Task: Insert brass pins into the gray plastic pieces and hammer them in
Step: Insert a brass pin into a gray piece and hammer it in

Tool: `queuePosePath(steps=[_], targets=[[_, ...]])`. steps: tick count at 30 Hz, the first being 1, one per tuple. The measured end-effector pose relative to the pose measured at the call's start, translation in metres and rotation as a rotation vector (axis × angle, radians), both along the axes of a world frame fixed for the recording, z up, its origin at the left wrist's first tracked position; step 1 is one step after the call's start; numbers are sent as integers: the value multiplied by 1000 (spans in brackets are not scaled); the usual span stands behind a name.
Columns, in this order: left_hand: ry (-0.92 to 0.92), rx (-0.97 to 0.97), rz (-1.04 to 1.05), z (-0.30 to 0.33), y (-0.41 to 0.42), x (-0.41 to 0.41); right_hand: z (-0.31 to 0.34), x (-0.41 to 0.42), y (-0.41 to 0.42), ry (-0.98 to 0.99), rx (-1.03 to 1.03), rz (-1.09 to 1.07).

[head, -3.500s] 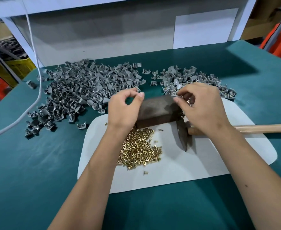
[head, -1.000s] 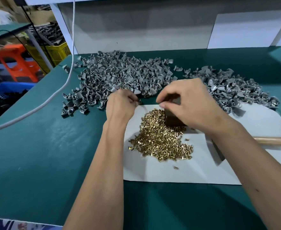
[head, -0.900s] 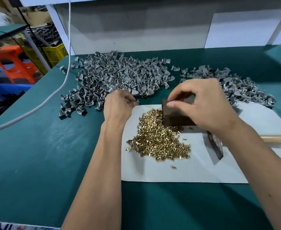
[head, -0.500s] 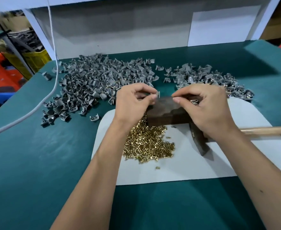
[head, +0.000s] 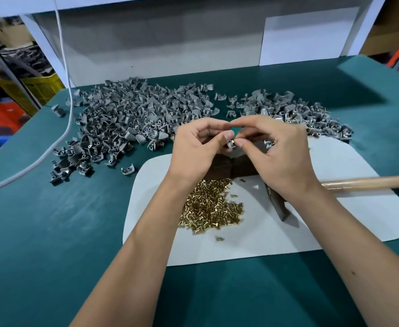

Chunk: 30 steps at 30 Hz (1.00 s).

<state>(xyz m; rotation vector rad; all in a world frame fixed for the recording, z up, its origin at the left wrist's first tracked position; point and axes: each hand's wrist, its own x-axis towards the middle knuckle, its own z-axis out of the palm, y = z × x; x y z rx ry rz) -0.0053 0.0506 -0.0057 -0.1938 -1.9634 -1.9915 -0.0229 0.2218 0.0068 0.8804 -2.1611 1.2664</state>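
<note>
My left hand and my right hand meet above the dark metal block. Between their fingertips they pinch one small gray plastic piece; whether a brass pin is in it is too small to tell. A heap of brass pins lies on the white sheet just below my left wrist. A big pile of gray plastic pieces spreads over the green table at the back left. The hammer lies under my right wrist, its wooden handle pointing right.
A second, smaller pile of gray pieces lies at the back right. A white cable hangs down and runs across the table's left side. Yellow and orange crates stand off the left edge. A grey back panel closes off the table's far side.
My hands have come together above the block and now pinch one gray piece between them; half a second ago they were apart at the block's two ends.
</note>
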Motion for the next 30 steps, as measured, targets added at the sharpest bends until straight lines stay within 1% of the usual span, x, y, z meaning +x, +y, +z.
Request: queuePosePath(steps=[5, 8, 15, 20, 23, 26, 30], targets=[[-19, 83, 62, -2, 0, -1, -3, 0, -3, -15, -14, 4], [-25, 84, 76, -2, 2, 0, -4, 0, -4, -17, -22, -19], [-148, 149, -83, 4, 0, 3, -3, -1, -1, 10, -81, -88], [-134, 178, -137, 7, -2, 6, -2, 1, -2, 19, -137, -89], [-134, 188, -144, 8, -4, 6, -4, 1, -3, -12, -157, -76], [-146, 163, -122, 6, -4, 6, -4, -1, -2, -42, -99, -48], [-147, 137, -113, 5, -5, 6, -3, -1, 0, -2, 3, -9]])
